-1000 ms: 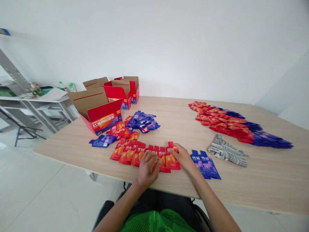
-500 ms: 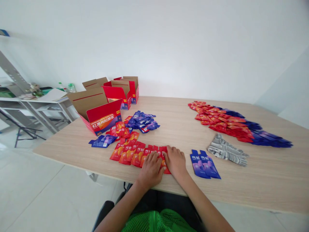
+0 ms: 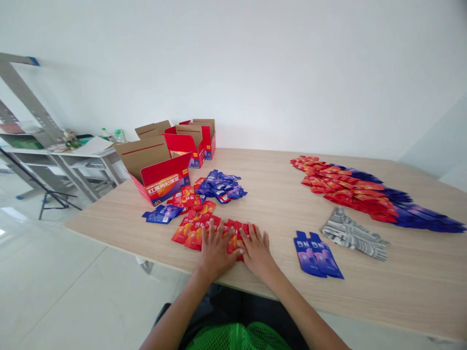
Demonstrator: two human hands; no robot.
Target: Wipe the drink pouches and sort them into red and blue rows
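Observation:
An overlapping row of red pouches (image 3: 193, 235) lies along the table's near edge. My left hand (image 3: 218, 250) rests palm down across the middle of the row, fingers spread. Flat on the row's right end is my right hand (image 3: 257, 250), its fingers stretched out and thumb near the left one. Both hands cover part of the pouches beneath. To the right, two blue pouches (image 3: 317, 255) overlap side by side. Beyond the row's left end sit a loose heap of blue pouches (image 3: 221, 186), some loose red pouches (image 3: 187, 197) and a blue pouch (image 3: 162, 214).
Open red cartons (image 3: 166, 182) stand at the table's back left. A long fanned pile of red and blue pouches (image 3: 350, 187) spreads over the right side. Striped grey gloves (image 3: 353, 233) lie before it. White desks (image 3: 83, 160) stand farther left, beside the wall.
My left hand has slid left along the row and its fingers have spread. My right hand has shifted slightly left over the pouches. The view has turned a little to the left.

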